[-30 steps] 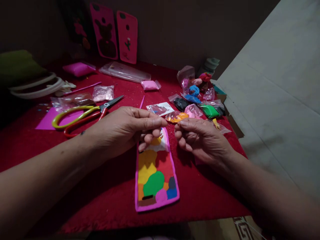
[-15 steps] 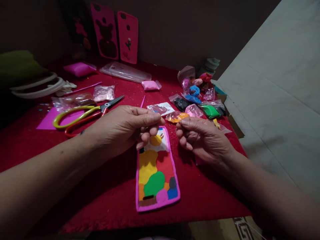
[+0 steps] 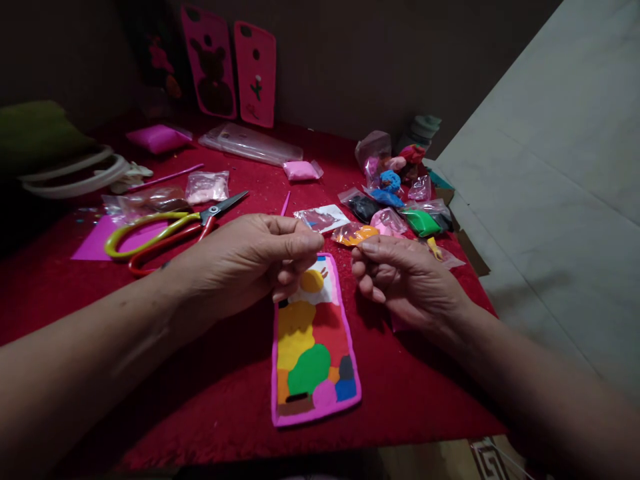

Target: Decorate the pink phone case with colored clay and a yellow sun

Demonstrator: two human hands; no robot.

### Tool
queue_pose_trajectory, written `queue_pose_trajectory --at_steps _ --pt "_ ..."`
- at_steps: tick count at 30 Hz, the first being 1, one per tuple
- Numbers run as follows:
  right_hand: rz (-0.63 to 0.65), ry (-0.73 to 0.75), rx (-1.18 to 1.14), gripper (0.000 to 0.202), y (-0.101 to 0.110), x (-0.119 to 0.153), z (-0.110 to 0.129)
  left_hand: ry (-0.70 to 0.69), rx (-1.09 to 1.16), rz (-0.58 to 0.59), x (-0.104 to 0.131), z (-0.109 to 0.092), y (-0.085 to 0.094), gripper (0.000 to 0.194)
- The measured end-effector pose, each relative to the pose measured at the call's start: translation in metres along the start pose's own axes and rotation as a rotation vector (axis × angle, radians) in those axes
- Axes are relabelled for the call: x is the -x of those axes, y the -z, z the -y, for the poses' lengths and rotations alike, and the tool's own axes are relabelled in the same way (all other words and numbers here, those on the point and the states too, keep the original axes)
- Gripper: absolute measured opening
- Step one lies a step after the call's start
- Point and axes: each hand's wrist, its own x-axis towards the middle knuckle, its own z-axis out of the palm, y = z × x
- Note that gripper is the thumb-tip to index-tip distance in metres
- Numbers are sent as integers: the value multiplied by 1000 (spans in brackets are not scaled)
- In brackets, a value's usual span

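Over the top end of a phone case (image 3: 314, 367) covered in patches of coloured clay, my left hand (image 3: 270, 257) is closed, thumb pressed against the fingers. My right hand (image 3: 405, 273) is closed in a pinch to the right of the case, thumb on the forefinger. Whatever either hand pinches is hidden or too small to make out. The case lies flat with a pink rim. Its upper part is white with a yellow round and small brown strips, partly behind my left hand. An orange clay bag (image 3: 356, 233) lies just beyond my right fingertips.
Yellow-and-red-handled scissors (image 3: 173, 230) lie left of my left hand. Several bags of clay, among them a green one (image 3: 421, 223), crowd the right back. Two decorated cases (image 3: 256, 73) stand against the wall. A clear case (image 3: 253, 143) lies on the red cloth (image 3: 425, 407).
My left hand has shifted very slightly, its fingers curling a little more above the case. My right hand stays almost in place, and the objects on the cloth have not moved.
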Motion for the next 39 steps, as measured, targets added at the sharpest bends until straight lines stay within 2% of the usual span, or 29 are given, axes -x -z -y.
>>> queue_pose_trajectory --at_steps 5,11,16,20,23,31,36,39 --pt "7 13 -13 13 1 2 3 -47 -7 31 1 0 0 29" --pt "-23 70 -21 6 -1 9 17 -3 51 53 -1 0 2 17" --pt "-62 143 74 8 3 13 29 -23 20 56 0 0 2 22" --pt "-102 149 304 9 8 22 41 -59 10 30 1 1 2 27" --pt "-171 132 562 16 14 32 46 -51 6 27 1 1 1 25" --pt "-58 146 1159 31 38 41 43 10 -35 -4 4 -1 -1 23" --pt "-29 100 1283 29 46 40 43 20 -60 -15 2 1 -2 24" --pt "-30 121 1327 28 46 39 42 24 -52 -30 -1 2 -1 25"
